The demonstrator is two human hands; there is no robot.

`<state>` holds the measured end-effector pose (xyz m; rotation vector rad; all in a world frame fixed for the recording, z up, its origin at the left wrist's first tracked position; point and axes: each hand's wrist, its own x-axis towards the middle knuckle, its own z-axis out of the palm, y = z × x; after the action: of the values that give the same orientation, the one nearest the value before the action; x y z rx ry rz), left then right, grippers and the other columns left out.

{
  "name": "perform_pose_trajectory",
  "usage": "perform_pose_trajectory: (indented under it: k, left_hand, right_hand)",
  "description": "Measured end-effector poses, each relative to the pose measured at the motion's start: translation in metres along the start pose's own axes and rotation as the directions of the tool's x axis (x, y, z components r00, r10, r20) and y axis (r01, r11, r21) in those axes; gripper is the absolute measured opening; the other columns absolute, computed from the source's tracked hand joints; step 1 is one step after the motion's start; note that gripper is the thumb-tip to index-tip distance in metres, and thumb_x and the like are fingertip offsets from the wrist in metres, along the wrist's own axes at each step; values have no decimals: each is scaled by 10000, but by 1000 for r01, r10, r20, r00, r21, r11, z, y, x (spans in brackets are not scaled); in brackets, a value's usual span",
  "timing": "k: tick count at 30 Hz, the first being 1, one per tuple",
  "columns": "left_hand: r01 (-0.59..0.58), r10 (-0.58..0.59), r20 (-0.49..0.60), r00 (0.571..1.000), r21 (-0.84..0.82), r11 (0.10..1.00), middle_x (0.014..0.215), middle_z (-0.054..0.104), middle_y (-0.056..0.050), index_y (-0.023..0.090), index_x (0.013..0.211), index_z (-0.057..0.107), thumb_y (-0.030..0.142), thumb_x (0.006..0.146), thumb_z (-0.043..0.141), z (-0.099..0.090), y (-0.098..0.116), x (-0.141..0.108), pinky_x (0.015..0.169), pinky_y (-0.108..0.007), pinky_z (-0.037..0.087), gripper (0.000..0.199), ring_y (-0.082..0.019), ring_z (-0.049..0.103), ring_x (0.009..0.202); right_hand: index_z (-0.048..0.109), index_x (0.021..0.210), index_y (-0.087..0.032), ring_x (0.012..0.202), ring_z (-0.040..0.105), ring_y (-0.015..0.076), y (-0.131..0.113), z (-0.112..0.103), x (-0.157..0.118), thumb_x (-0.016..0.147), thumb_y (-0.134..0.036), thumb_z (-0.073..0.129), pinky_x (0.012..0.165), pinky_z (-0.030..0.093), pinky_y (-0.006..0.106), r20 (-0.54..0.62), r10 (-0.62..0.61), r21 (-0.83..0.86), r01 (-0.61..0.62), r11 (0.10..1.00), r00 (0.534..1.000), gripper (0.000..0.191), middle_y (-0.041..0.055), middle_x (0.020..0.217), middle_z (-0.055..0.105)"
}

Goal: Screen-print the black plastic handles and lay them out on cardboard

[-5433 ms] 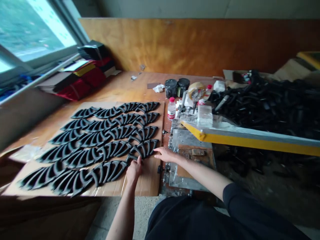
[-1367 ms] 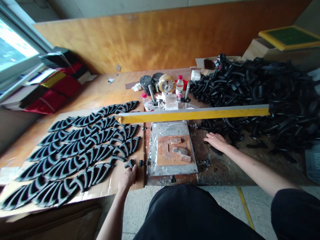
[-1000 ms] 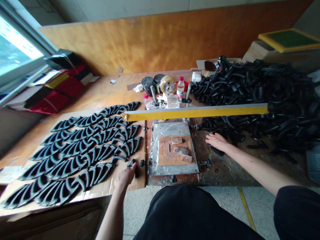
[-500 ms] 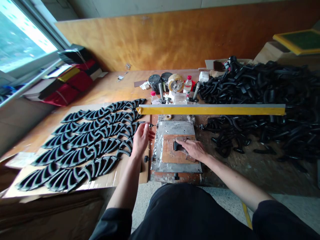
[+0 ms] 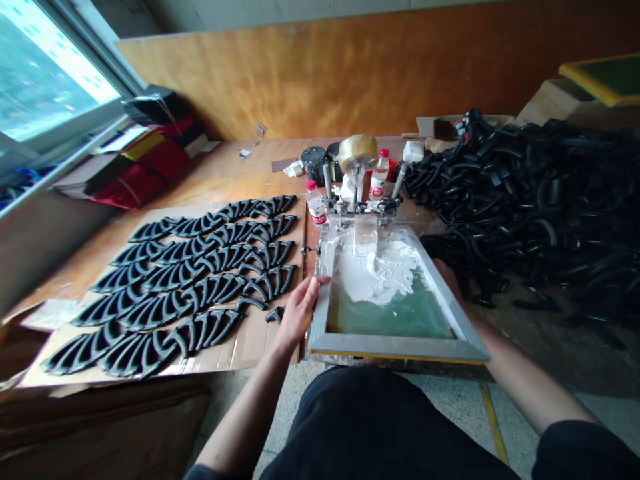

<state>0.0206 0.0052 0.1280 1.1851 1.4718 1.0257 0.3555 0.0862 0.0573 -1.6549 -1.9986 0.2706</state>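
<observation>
Right hand (image 5: 449, 279): mostly hidden behind the screen's right edge, its fingers impossible to read as open or closed. Screen (image 5: 400, 345): one, grey-framed, over the desk (image 5: 240, 167), white paste (image 5: 377, 270) across its green mesh; formerly raised and seen edge-on, now lowered, concealing the plate and the black piece pressed there earlier. Left hand (image 5: 299, 312): fingers gripping the screen's left edge. Loose black part (image 5: 274, 315): one, on cardboard (image 5: 250, 360), beside rows of black parts (image 5: 170, 287). Black heap (image 5: 530, 193): right, cut off by the view.

Over by the window (image 5: 55, 63), red bundles (image 5: 145, 177) sit stacked; a wooden board (image 5: 280, 80) stands behind, a box (image 5: 555, 103) far right.
</observation>
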Motion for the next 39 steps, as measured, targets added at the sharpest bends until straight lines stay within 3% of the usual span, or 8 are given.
perform_pose_trajectory:
  k: [4,7,12,17,20,26,31,39]
  left_hand:
    - [128,-134,32,990,141,982,661,568,28,209,1363,518,504,861,539,11,-52,-3,543,-208,396,583,-107,486,559]
    - [166,-176,16,984,258,952,646,534,47,230,1428,438,448,863,533,19,-78,6,564,-206,385,613,-98,472,548]
    - [170,-193,35,981,331,928,657,506,44,253,1422,446,450,881,491,20,-94,14,578,-209,376,578,-106,481,581]
    - [183,-196,22,980,277,943,663,524,37,247,1374,504,489,853,526,19,-98,13,553,-213,368,575,-114,477,579]
    - [196,-204,8,979,241,950,658,528,37,236,1349,530,491,830,557,20,-97,13,548,-216,375,579,-116,478,568]
    - [197,-204,10,979,204,959,665,534,39,218,1347,524,497,819,569,19,-95,13,551,-208,377,599,-109,477,574]
    - [191,-201,40,979,178,965,659,506,41,204,1361,507,504,833,554,18,-96,13,529,-197,355,610,-100,456,574]
    - [195,-191,100,977,-36,980,621,516,45,206,1363,492,575,839,544,5,-40,4,474,-204,366,643,-100,446,509]
  right_hand:
    - [644,1187,-140,981,621,252,-15,-6,37,857,-253,552,856,514,387,-141,-24,-47,18,999,990,360,145,1122,632]
    - [516,1339,-159,1204,511,291,-63,13,63,785,-260,677,987,447,422,-13,-230,-98,228,969,973,586,151,1350,512]
    - [641,998,-178,897,617,215,-105,40,55,832,-182,601,765,479,305,337,-237,-123,292,948,911,171,76,1003,670]
    - [664,972,-193,831,611,174,-94,25,0,803,-15,454,691,424,259,473,-486,9,548,836,735,323,48,930,672]
    - [679,924,-227,815,611,159,-86,12,-5,740,-3,495,680,404,243,522,-578,154,597,787,627,343,12,898,677]
    - [695,923,-234,870,620,176,-84,26,4,778,-51,541,721,425,253,356,-492,104,490,866,795,280,17,938,694]
    - [696,995,-247,855,641,162,-82,28,-12,813,-69,553,724,451,246,393,-526,167,504,847,754,292,7,967,705]
    - [498,1385,-329,827,644,181,-94,1,87,821,-304,700,746,500,308,160,-241,77,232,970,957,599,24,1066,696]
